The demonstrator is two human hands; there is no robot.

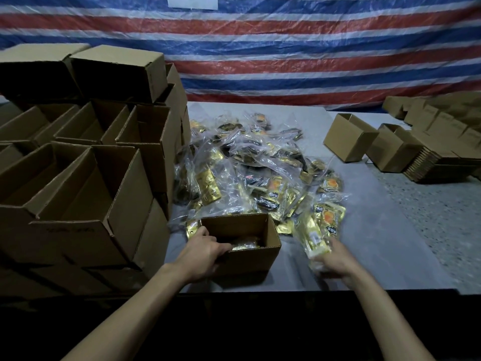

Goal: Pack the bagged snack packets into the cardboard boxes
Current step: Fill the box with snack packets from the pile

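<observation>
A small cardboard box stands open, mouth up, near the front edge of the grey table, a little left of the middle. The left hand grips it at its near left corner, thumb against the top of the left wall and fingers curled over the rim into the box. Inside, low against the near wall, lie a few gold packets. Just right of the box the right hand holds a bagged bundle of gold packets by its near end, and the bundle's far end points away toward the pile. Hand and bundle are blurred, so the fingers seem to be wrapped round the clear bag, but how each one lies cannot be told. Beyond the box, spreading toward the far side of the table, is a loose pile of bagged snack packets, gold and black packets in crumpled clear plastic, with its nearest bags touching the box's far wall. On the left stands a tall stack of open boxes, flaps up, reaching from the near edge to the far side, and the pile rests against it. Far right, well apart from the hands, two more small open boxes sit side by side next to piles of flattened cardboard. A tarp striped red, white and blue hangs behind the table.
</observation>
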